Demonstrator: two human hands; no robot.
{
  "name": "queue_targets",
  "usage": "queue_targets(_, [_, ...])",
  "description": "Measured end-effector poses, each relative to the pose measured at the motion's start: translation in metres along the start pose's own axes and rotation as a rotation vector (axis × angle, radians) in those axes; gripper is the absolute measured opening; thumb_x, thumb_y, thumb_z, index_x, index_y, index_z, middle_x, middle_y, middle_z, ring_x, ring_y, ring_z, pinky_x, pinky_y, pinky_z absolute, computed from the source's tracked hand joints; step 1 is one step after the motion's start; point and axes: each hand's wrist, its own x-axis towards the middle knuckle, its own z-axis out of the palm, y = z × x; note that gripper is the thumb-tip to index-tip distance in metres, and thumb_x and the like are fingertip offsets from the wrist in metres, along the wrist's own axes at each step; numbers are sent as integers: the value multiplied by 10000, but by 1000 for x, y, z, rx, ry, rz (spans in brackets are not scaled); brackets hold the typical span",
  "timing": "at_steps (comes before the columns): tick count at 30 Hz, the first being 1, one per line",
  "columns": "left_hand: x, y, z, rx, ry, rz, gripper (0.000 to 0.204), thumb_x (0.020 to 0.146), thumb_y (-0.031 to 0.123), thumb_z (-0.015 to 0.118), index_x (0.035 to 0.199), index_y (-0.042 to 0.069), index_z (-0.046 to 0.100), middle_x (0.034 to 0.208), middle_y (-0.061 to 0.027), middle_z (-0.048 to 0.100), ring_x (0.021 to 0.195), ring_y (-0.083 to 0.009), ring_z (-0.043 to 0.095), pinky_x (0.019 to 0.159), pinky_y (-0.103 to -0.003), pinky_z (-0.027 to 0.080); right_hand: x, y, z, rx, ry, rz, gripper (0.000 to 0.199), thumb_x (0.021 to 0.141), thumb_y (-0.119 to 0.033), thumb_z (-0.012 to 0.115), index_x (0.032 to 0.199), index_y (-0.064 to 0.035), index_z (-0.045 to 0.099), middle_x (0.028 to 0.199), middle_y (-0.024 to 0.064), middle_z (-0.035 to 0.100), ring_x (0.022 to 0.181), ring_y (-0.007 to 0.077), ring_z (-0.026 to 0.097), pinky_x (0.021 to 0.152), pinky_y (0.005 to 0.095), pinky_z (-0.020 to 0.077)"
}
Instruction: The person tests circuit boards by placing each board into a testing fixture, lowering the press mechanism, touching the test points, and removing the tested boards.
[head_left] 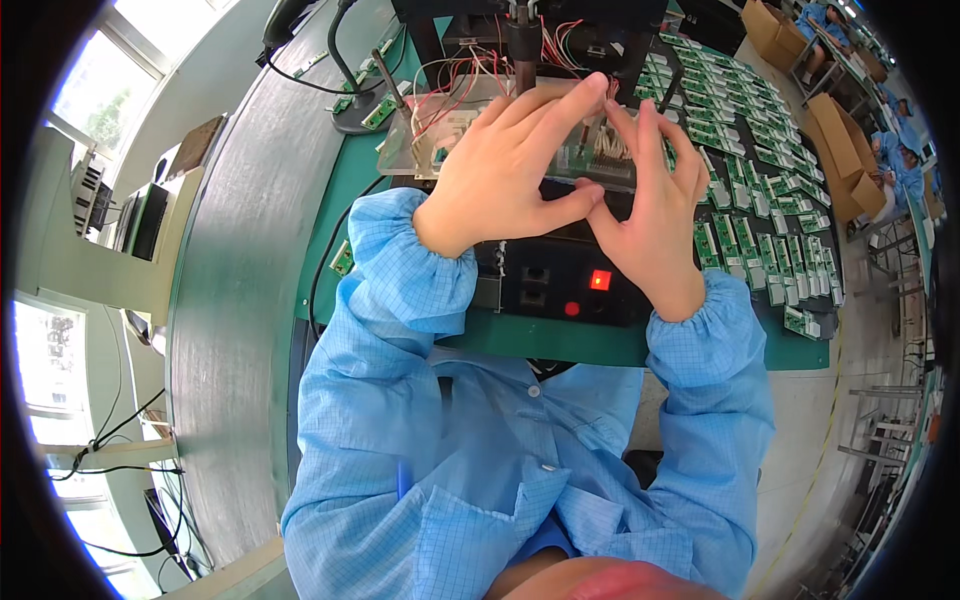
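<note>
My left hand point(505, 170) lies over a test fixture with a clear plastic plate point(402, 148), its fingers stretched out toward the far right. My right hand point(652, 205) is beside it on the right, fingers raised and apart. The two thumbs come close together above the fixture's near edge, and nothing shows in either hand. Bundles of red and white wires point(470, 68) run behind my left fingers. Between the hands, part of a circuit board point(575, 160) shows; my fingers hide the rest. Below them sits a black control box point(540, 300) with a lit red display point(600, 280).
Rows of green circuit boards point(735, 185) cover a black mat on the right. A black flexible stand point(345, 60) and a few loose boards point(380, 112) are at the far left. Cardboard boxes point(845, 160) stand beyond the table, with people in blue farther off.
</note>
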Motion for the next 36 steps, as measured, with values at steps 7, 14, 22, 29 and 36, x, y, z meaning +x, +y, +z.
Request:
queue_targets(7, [0,-1,-1,43,12,22,860,711,319,744,1458,88,387,1295,-99,572,1140,-289,555,897,-409,462,1,0,0,-13,-3,-12,875,754,-183,719,1487,11,283,1341,20,601,1264,302,414,1041,466,259])
queue_targets(14, [1,-3,1,29,63,69,853,714,314,745,1450,74,388,1272,-107,581,1133,-296,551,918,-421,459,0,0,0,-19,5,-19,848,739,-180,724,1469,-3,330,1322,26,611,1269,303,411,1040,468,262])
queue_targets(22, [0,-2,1,26,37,42,844,717,294,743,1447,65,388,1268,-109,582,1138,-293,551,923,-420,456,1,-1,-1,0,13,7,808,724,-175,732,1448,-54,392,1269,45,639,1261,316,417,1041,469,264])
queue_targets(29, [-1,-3,-1,32,12,26,839,715,288,745,1441,63,389,1273,-103,583,1149,-290,550,919,-420,457,2,-1,0,16,32,2,798,719,-168,734,1440,-67,405,1257,45,643,1258,315,423,1045,461,259])
queue_targets(36, [-1,-5,4,18,38,55,826,714,275,750,1431,61,398,1270,-105,583,1139,-290,556,916,-417,459,1,-1,-2,21,22,12,785,717,-180,743,1427,-69,427,1275,42,629,1257,312,426,1041,457,268])
